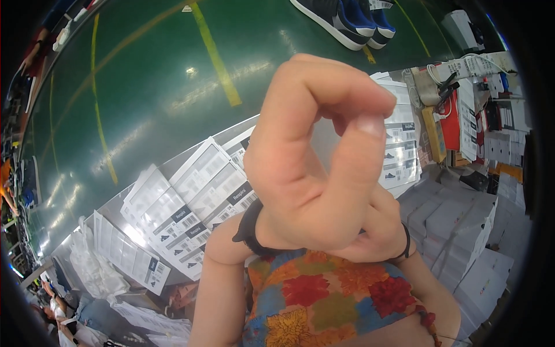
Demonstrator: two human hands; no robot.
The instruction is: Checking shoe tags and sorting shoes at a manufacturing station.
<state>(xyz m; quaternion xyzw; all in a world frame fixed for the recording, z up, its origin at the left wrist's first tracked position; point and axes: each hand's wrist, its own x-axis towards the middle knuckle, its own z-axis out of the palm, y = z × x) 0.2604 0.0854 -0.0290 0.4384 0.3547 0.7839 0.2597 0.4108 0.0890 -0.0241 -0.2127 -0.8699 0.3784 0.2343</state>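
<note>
My left hand (312, 150) is raised large in the middle of the view, a dark band (250, 228) round its wrist. Its index finger curls over to meet the thumb tip in a pinch, with nothing visible between them. Behind and below it is my right hand (384, 225), mostly covered by the left. A thin black band (407, 243) circles the right wrist, and the right fingers are hidden. White printed sheets (199, 185) with barcodes and small shoe pictures lie in overlapping stacks beyond and beside the hands.
A green surface (144, 87) with yellow lines runs across the far side, carrying dark shoes (347, 23) with blue linings. White boxes (451, 220) are stacked at the right, near a red box (451, 124). A crumpled white plastic bag (95, 260) lies left; people show at the left rim.
</note>
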